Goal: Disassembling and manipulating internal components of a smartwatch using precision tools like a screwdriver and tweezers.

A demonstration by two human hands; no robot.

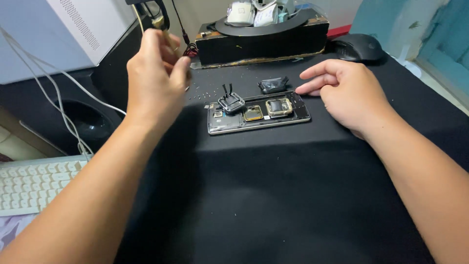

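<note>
Now the left hand (156, 73) hovers raised, fingers pinched on a thin tool (barely visible), while the right hand (342, 90) rests loosely curled, fingertips touching the opened phone (259, 115) lying mid-counter (293, 195) among tiny screws (202, 94).

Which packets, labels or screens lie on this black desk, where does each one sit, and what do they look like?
Small square screens: two sit on the opened phone frame at desk centre, dark glass with gold rims.
Square part: left end of that frame, silvery rim, dark top.
White packets: heaped on the black box at the back, pale and crumpled.
No readable label shows near the left hand or right hand.
</note>
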